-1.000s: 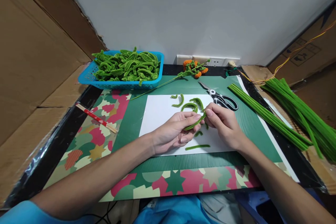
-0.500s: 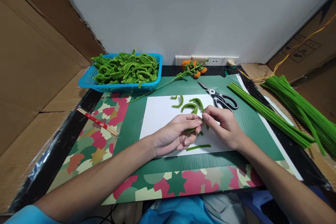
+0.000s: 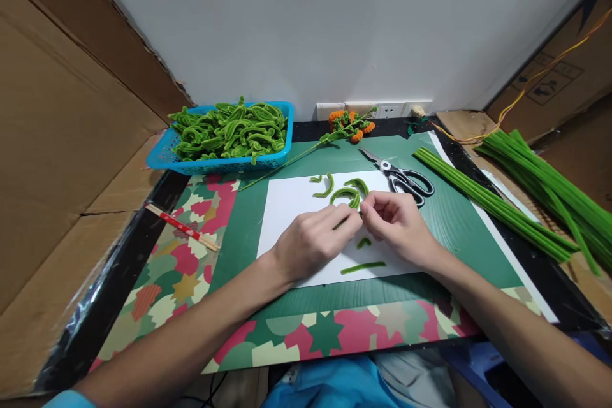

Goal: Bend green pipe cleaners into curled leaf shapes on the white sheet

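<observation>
My left hand (image 3: 318,239), back upward, is closed on a green fuzzy piece that shows only slightly between its fingers. Thumb and index finger of my right hand (image 3: 396,223) are pinched together against the left fingertips; what they hold is too small to make out. Both hands are over a white sheet (image 3: 282,204). Beyond them on the sheet lie curved green pieces (image 3: 329,186), and nearer me a short straight green stem (image 3: 363,267) and a small bent piece (image 3: 364,243).
Black-handled scissors (image 3: 404,180) lie beyond my right hand. A blue basket (image 3: 268,159) of green pieces is back left, an orange-flowered stem (image 3: 351,127) at the back. Long green stems (image 3: 492,204) lie right, chopsticks (image 3: 182,226) left.
My left hand has turned over from palm up to back up, its fingers curling closed. My right hand has moved slightly left, and the small bent piece now shows fully.
</observation>
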Motion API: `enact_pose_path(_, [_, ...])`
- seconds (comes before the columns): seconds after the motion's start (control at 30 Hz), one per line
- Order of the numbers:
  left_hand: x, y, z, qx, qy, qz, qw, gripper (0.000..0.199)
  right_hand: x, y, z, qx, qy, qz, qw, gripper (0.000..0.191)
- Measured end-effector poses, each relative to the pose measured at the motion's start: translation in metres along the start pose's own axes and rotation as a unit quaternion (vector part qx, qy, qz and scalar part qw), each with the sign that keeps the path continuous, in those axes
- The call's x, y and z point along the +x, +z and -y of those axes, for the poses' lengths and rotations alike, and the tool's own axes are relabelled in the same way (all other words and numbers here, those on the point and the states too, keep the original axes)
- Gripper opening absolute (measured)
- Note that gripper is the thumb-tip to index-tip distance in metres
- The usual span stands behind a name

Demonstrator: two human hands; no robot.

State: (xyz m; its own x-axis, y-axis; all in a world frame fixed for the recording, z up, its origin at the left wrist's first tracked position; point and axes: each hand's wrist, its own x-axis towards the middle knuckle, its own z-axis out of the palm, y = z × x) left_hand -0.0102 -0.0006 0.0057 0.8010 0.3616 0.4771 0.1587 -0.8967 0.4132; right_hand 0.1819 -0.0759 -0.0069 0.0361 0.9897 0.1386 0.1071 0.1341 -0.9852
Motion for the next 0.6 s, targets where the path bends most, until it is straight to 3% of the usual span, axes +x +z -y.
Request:
enact_pose_path(0.07, [0.002,0.001,-0.003,-0.097,-0.085,-0.016,0.991,0.012,-0.001,-0.002,0.001,-0.071,-0.042,-0.008,0.997,0.03])
enact_pose_path(0.1, [0.004,0.002,-0.005,-0.18,-0.145,-0.01,0.973,0.011,-0.001,-0.004,0.002,-0.109,-0.068,-0.01,0.992,0.028])
enact_pose_path(0.13, [0.006,0.002,-0.007,-0.276,-0.207,0.005,0.939,0.016,-0.002,-0.006,0.002,-0.143,-0.095,-0.011,0.985,0.026])
enact_pose_path(0.2, [0.01,0.002,-0.008,-0.457,-0.307,0.047,0.833,0.026,-0.002,-0.009,0.001,-0.195,-0.15,-0.016,0.969,0.024])
enact_pose_path(0.27, [0.013,0.0,-0.006,-0.57,-0.361,0.085,0.733,0.031,-0.002,-0.011,-0.001,-0.226,-0.201,-0.019,0.953,0.022])
enact_pose_path(0.3, [0.014,-0.001,-0.004,-0.601,-0.374,0.101,0.699,0.032,-0.002,-0.012,-0.003,-0.238,-0.223,-0.017,0.945,0.021])
enact_pose_path(0.37, [0.014,-0.003,-0.001,-0.633,-0.386,0.129,0.658,0.029,-0.001,-0.012,-0.005,-0.26,-0.26,-0.011,0.93,0.021])
enact_pose_path(0.43, [0.014,-0.003,0.002,-0.645,-0.386,0.14,0.645,0.027,-0.001,-0.013,-0.005,-0.275,-0.277,-0.011,0.921,0.022])
enact_pose_path(0.47, [0.013,-0.002,0.002,-0.642,-0.381,0.136,0.652,0.028,-0.001,-0.013,-0.005,-0.277,-0.27,-0.012,0.922,0.022])
enact_pose_path(0.6, [0.012,0.002,-0.004,-0.58,-0.343,0.114,0.73,0.032,-0.001,-0.014,0.002,-0.238,-0.183,0.008,0.954,0.025])
